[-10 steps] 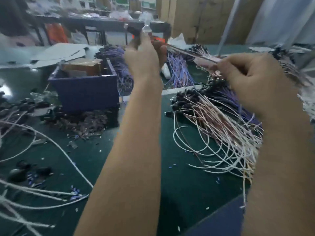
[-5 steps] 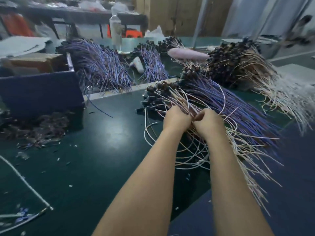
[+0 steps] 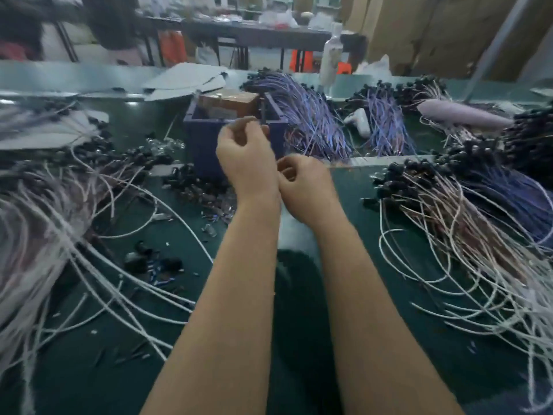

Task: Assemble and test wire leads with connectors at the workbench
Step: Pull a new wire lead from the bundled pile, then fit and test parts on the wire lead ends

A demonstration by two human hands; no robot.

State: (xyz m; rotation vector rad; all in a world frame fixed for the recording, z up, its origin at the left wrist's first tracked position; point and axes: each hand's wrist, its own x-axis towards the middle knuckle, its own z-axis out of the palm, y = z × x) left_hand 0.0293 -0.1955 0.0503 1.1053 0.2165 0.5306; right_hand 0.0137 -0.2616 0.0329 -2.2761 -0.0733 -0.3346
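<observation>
My left hand (image 3: pixel 247 158) and my right hand (image 3: pixel 303 187) are raised together over the middle of the green bench (image 3: pixel 347 214), wrists nearly touching. Both have curled fingers, and motion blur hides whether a lead sits between them. A fan of white and pink wire leads with black connectors (image 3: pixel 449 223) lies to the right. A second heap of white leads (image 3: pixel 48 223) spreads on the left. Loose black connectors (image 3: pixel 194 187) lie just left of my left hand.
A blue bin (image 3: pixel 203 136) holding a brown box stands behind my hands. Purple wire bundles (image 3: pixel 314 124) lie at the back beside a white bottle (image 3: pixel 330 59) and a long pink object (image 3: pixel 460 115). Small parts (image 3: pixel 155 265) and wire scraps dot the mat.
My hands have come up off the right-hand pile of leads and moved left to the bench centre. The view has swung left, bringing the left heap into sight.
</observation>
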